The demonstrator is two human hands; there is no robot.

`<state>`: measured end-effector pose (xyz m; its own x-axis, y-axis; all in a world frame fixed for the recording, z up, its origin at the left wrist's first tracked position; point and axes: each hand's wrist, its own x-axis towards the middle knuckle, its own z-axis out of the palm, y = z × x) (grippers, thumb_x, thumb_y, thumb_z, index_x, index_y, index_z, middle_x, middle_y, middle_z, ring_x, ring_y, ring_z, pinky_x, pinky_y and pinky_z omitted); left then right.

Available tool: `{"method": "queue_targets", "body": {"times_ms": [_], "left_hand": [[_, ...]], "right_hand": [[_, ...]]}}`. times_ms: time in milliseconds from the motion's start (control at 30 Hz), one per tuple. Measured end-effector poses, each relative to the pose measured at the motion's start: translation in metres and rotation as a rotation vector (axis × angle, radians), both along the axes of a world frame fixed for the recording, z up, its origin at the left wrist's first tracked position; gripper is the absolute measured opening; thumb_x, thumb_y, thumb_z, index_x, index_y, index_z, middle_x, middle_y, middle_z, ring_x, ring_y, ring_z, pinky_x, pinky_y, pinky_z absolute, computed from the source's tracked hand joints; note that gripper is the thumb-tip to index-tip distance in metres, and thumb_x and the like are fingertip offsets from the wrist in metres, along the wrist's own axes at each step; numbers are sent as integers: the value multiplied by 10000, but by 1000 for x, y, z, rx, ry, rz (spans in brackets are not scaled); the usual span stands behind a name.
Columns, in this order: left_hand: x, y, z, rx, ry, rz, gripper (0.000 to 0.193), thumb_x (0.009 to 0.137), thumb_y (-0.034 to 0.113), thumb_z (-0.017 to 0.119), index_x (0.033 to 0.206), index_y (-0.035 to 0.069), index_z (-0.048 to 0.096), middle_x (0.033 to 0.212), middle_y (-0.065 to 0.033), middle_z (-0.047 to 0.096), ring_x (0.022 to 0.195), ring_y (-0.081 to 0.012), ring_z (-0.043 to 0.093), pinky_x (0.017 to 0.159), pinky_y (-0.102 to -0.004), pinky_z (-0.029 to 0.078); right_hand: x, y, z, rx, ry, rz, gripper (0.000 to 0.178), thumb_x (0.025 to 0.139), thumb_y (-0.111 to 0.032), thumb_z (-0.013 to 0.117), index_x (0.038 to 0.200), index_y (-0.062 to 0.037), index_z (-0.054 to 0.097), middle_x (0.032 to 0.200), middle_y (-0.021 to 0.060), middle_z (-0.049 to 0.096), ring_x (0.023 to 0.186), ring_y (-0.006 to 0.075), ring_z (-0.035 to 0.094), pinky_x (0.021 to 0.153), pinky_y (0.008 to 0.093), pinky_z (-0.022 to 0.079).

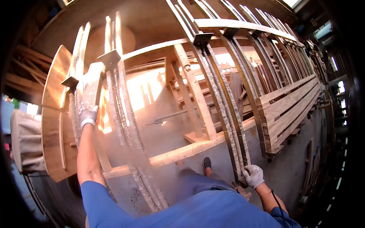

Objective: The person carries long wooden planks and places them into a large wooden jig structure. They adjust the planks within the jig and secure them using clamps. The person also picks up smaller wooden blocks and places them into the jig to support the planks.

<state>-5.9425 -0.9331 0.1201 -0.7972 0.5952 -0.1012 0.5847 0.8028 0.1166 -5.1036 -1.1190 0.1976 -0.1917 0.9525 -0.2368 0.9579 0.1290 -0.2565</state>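
Wooden board (pixel 92 84) is grasped by fingers of left hand (pixel 88 115), lower end of clamp (pixel 232 136) by right hand's (pixel 254 176); clamp setting seems underway, steady alignment called for.

Curved wooden panel (pixel 51 146), beige cover (pixel 27 142) beside it, lumber (pixel 28 68) at upper left, grey floor (pixel 283 176)

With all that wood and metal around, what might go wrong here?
The pale board might slip, since only the left hand seems to hold it. The right hand might get pinched against the long clamp bar it touches. The dark shoe might catch on the wooden frame nearby.
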Motion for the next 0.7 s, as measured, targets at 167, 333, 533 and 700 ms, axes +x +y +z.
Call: {"method": "queue_targets", "body": {"times_ms": [167,333,533,700], "left_hand": [[-32,21,-19,-132,105,-70,1175,805,572,844,1686,34,281,1572,-290,529,1442,-429,539,1231,-446,411],[-5,44,14,-254,64,-71,1271,724,572,899,1685,22,275,1515,-302,581,1443,-408,543,1231,-441,405],[-1,21,-4,-13,-55,-78,1288,652,487,957,1644,-39,327,1442,-327,628,1372,-405,608,1168,-451,473],[-32,-2,-41,674,-984,211,707,856,457,853,1314,-57,692,1103,-155,755,906,-285,752,816,-379,590]], "right_hand": [[-4,7,7,-55,-64,-58,322,913,-401,730,928,-82,776,885,143,748,881,355,716,839,488,560],[-4,0,5,-40,-55,-81,332,897,-408,751,927,-79,781,865,137,747,863,349,722,817,479,566],[-12,9,12,-46,-55,-34,258,900,-370,746,884,-113,768,875,139,737,853,379,704,757,495,562],[9,3,-1,23,44,37,253,933,-370,692,930,-137,791,864,126,734,849,376,700,747,517,553]]}}
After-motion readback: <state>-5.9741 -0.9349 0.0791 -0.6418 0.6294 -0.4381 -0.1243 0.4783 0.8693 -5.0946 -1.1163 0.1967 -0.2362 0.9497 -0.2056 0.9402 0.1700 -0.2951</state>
